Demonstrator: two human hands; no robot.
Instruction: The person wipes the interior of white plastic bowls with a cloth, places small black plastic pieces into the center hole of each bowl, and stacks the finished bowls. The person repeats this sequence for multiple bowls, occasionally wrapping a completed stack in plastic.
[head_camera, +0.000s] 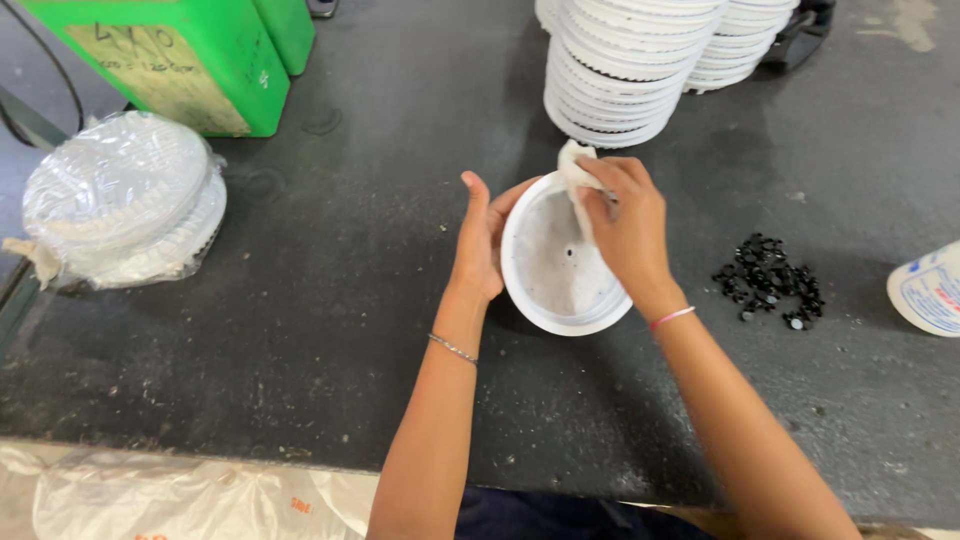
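Gripping white round housing (560, 270): left hand (482, 240) upright; right hand (625, 225) pressing cloth (577, 175).

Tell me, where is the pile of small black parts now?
In the head view, the pile of small black parts lies on the dark table, right of the right hand, between it and the white bottle at the edge.

Dark desk (300, 330). Green box (180, 55) upper left; bagged white discs (120, 200) left. Two stacks of white lids (625, 70) top centre. Small black parts (770, 280) heaped right; white bottle (930, 290) at right edge.
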